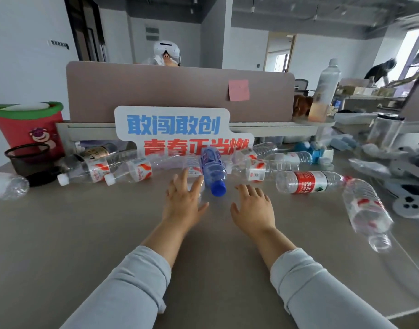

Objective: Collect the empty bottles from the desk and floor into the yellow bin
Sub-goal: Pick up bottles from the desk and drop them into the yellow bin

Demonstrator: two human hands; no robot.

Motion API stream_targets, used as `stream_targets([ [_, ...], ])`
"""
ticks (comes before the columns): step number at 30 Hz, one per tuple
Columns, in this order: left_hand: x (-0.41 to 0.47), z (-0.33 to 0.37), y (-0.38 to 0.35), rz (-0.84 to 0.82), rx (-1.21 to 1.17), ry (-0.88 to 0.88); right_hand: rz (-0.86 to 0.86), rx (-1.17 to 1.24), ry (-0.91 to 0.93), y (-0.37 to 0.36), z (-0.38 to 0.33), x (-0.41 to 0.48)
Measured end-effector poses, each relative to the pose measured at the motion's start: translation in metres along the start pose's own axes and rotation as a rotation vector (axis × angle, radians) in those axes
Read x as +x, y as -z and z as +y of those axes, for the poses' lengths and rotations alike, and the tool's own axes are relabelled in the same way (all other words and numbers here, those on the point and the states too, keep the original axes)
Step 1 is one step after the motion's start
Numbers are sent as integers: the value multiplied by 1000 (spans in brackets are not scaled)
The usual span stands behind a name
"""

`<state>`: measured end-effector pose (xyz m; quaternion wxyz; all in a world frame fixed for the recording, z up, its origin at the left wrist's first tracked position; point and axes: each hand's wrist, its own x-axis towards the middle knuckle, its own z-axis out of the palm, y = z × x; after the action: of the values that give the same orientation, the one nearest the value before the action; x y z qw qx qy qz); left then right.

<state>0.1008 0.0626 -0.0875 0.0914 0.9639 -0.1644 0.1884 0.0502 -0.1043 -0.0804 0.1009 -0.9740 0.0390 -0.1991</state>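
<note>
Several empty plastic bottles lie on their sides across the grey desk [85, 233]. A blue bottle [213, 169] with a blue cap lies in the middle, pointing toward me. My left hand [183, 200] is just left of it, fingers spread over a clear bottle [194, 172]. My right hand [253, 207] hovers open just right of the blue cap, holding nothing. A red-labelled bottle [308, 182] lies to the right, and another clear bottle [367, 212] lies nearer the desk's right edge. Two white-capped bottles [101, 170] lie at the left. No yellow bin is visible.
A white sign [173, 124] with blue and red characters leans on the pink partition [156, 91]. At the left stand a red bucket [30, 129] and a black mesh cup [30, 160]. A tall bottle [326, 89] stands at the back right among clutter.
</note>
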Motion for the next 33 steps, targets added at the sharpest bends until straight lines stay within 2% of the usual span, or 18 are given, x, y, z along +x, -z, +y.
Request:
stream_targets([
  [7, 22, -10, -11, -116, -105, 18, 22, 28, 32, -12, -3, 23],
  [9, 22, -11, -7, -104, -111, 16, 37, 28, 38, -15, -4, 28],
  [15, 12, -18, 7, 78, -97, -13, 73, 36, 77, -25, -14, 38],
  [20, -3, -32, 23, 322, -109, -138, 17, 45, 90, -29, -26, 46],
  [25, -14, -49, 30, 380, -117, -152, -14, 52, 42, -37, -37, 54],
  [28, -23, -56, 34, 426, -91, -172, 58, 57, 46, -37, -39, 54],
  [30, -30, -59, 39, 461, -82, -173, 188, 112, 72, -31, -44, 51],
  [33, -40, -67, 50, 535, -51, -164, 421, 215, 217, -20, -63, 44],
])
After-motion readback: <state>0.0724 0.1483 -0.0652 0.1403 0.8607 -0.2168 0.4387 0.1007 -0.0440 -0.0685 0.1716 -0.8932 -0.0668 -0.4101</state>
